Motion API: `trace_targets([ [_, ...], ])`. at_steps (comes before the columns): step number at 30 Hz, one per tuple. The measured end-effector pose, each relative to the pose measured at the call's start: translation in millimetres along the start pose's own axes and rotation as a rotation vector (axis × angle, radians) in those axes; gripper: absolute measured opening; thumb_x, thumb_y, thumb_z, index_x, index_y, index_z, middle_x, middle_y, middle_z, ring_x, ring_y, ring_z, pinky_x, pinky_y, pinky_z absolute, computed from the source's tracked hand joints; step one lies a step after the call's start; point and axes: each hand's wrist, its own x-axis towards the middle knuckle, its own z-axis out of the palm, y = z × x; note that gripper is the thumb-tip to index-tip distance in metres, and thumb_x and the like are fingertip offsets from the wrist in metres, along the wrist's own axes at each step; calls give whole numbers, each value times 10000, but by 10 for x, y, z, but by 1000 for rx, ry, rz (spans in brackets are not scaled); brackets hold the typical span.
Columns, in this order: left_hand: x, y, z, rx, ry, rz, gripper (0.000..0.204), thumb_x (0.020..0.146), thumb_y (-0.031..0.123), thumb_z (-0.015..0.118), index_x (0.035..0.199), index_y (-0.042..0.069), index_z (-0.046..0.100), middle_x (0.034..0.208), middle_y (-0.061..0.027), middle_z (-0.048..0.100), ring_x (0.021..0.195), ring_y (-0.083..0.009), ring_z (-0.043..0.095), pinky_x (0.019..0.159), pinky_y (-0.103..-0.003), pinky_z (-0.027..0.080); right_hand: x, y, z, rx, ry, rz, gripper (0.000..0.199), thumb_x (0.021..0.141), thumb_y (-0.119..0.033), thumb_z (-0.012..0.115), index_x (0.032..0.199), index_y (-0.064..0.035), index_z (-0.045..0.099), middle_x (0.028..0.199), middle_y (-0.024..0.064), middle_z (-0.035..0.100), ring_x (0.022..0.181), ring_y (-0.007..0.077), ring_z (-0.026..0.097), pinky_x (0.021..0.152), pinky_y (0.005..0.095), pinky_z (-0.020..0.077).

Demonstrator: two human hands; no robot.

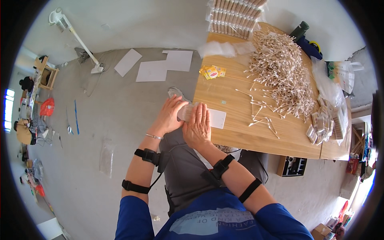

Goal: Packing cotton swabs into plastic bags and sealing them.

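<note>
1. Left hand [170, 114]: at the near left corner of the light wooden desk [224, 90], fingers curled round the left end of a small clear plastic packet of cotton swabs [186, 112]; grip closed on the packet.
2. Right hand [197, 126]: laid flat, palm down, across the right part of the same packet, fingers together and pointing away from the person; it presses rather than pinches, so the grip is a flat hold on the packet against the desk edge.
3. Clear plastic packet of cotton swabs: lies at the desk's front left edge, between both hands, partly overhanging toward the person's lap; its far end is hidden under the right hand.
4. White rectangular card [218, 118]: flat on the desk, just beside the right hand's fingertips.
5. Loose heap of wooden-stemmed cotton swabs [282, 68]: spread over the desk's far right half, with stray swabs trailing toward the middle.
6. Filled clear packets [322, 124]: stacked near the desk's right edge, well apart from the hands.
7. Step in hand, as judged: squaring and flattening a filled packet, likely to close it.
8. Next move, as judged: calls for steady pressure from the right palm while the left fingers hold the open end level, so no swabs slip out.
</note>
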Motion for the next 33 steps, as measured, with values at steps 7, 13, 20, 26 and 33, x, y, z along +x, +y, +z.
trace_targets([
  [7, -139, -225, 101, -848, 229, -456, 630, 854, 216, 674, 1384, -9, 418, 1355, -160, 522, 1301, -257, 461, 1071, -370, 386, 80, -146, 31, 122, 19, 14, 862, 861, -280, 539, 1468, 135, 87, 1531, 353, 126, 1454, 486, 71, 1189, 526, 55],
  [13, -110, -135, 216, -1319, 165, -733, 378, 956, 312, 621, 1154, -10, 614, 1055, -49, 657, 950, -134, 608, 831, -289, 494, 99, -208, 72, 154, 30, 64, 892, 839, -250, 563, 1481, 111, 60, 1533, 356, 118, 1453, 489, 68, 1187, 533, 50],
  [20, -31, -165, 571, -1210, 308, -595, 282, 974, 272, 607, 925, 5, 683, 836, -20, 663, 757, -67, 586, 658, -249, 497, 125, -278, 164, 115, 70, 30, 795, 865, -264, 502, 1474, 104, 149, 1521, 361, 158, 1448, 488, 111, 1186, 533, 64],
  [26, 45, 13, 480, -1269, 278, -650, 247, 978, 220, 598, 888, 2, 673, 815, -22, 667, 717, -69, 602, 579, -246, 496, 140, -253, 160, 104, 76, 7, 766, 877, -272, 513, 1464, 97, 186, 1497, 389, 180, 1434, 514, 129, 1178, 551, 89],
  [33, 44, 85, 354, -1225, 272, -685, 260, 946, 257, 648, 845, 20, 683, 790, -4, 661, 697, -72, 592, 597, -259, 485, 291, -50, 37, 90, 91, 54, 683, 872, -255, 518, 1431, 79, 314, 1488, 312, 291, 1403, 467, 245, 1156, 542, 176],
])
